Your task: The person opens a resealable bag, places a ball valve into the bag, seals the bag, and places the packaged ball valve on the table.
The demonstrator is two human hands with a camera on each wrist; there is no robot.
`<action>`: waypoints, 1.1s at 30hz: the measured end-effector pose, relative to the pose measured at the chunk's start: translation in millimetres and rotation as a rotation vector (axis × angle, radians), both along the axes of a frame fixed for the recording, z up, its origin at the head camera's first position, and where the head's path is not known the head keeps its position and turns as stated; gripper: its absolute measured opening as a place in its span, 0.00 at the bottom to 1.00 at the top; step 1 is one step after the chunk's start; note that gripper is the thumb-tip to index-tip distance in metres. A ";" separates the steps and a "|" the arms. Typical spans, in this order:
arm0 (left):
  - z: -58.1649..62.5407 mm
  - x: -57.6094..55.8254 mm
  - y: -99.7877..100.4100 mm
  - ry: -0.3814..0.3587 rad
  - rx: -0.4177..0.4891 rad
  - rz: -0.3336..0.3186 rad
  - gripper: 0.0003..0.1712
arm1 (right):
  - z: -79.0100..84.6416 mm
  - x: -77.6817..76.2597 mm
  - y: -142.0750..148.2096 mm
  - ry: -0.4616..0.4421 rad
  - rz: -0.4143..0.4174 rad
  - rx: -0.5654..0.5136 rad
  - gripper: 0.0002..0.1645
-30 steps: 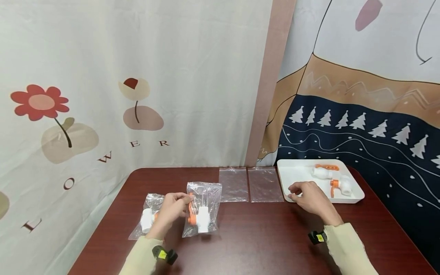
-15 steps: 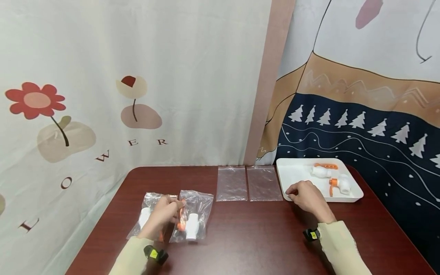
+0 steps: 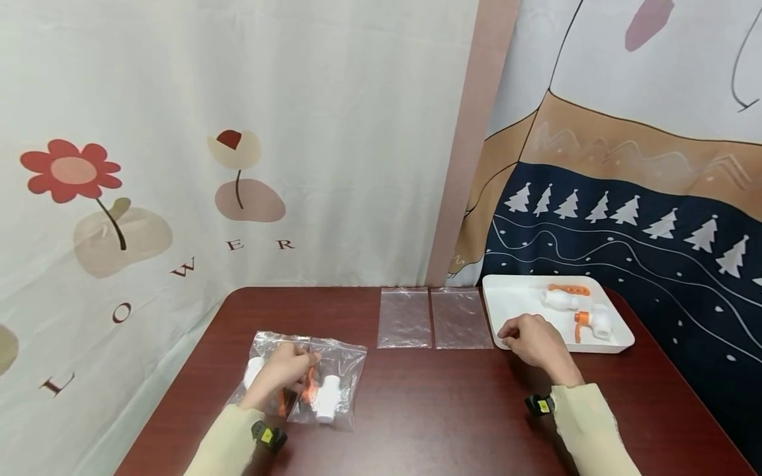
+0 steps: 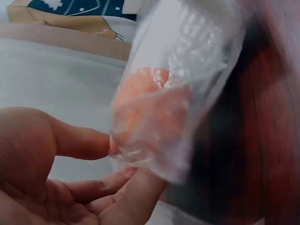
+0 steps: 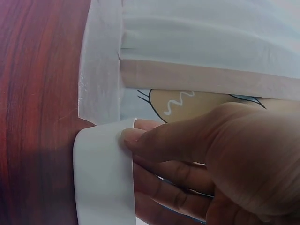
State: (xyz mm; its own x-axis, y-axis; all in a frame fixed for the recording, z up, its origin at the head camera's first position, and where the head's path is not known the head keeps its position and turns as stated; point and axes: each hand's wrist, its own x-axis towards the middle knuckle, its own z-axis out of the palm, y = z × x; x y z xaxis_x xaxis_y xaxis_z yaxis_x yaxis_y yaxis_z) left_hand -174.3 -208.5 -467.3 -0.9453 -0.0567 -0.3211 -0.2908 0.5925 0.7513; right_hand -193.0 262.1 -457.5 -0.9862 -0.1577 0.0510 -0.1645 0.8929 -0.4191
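My left hand (image 3: 284, 369) pinches the left edge of a clear plastic bag (image 3: 352, 367) between thumb and fingers. Inside this bag are a white plastic pipe fitting (image 3: 328, 398) and orange parts (image 4: 154, 103), seen close up in the left wrist view. Another filled bag (image 3: 264, 340) lies just left of it, partly hidden behind the hand and overlapping it in the head view. On the right, my right hand (image 3: 536, 340) holds the near left rim of a white tray (image 5: 103, 173), thumb outside and fingers inside.
The tray carries two white fittings (image 3: 600, 322) and orange pieces (image 3: 569, 289). Two flat clear bags (image 3: 405, 318) lie side by side at the table's back edge, left of the tray. A printed curtain (image 3: 357, 132) hangs right behind the table.
My left hand has brought its bag left and down toward the table, up against the other filled bag. The right hand stays at the tray rim.
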 end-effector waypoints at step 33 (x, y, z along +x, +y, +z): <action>24.6 10.5 60.6 0.458 -0.467 -0.192 0.25 | -0.2 -0.9 4.7 -0.015 0.004 -0.012 0.06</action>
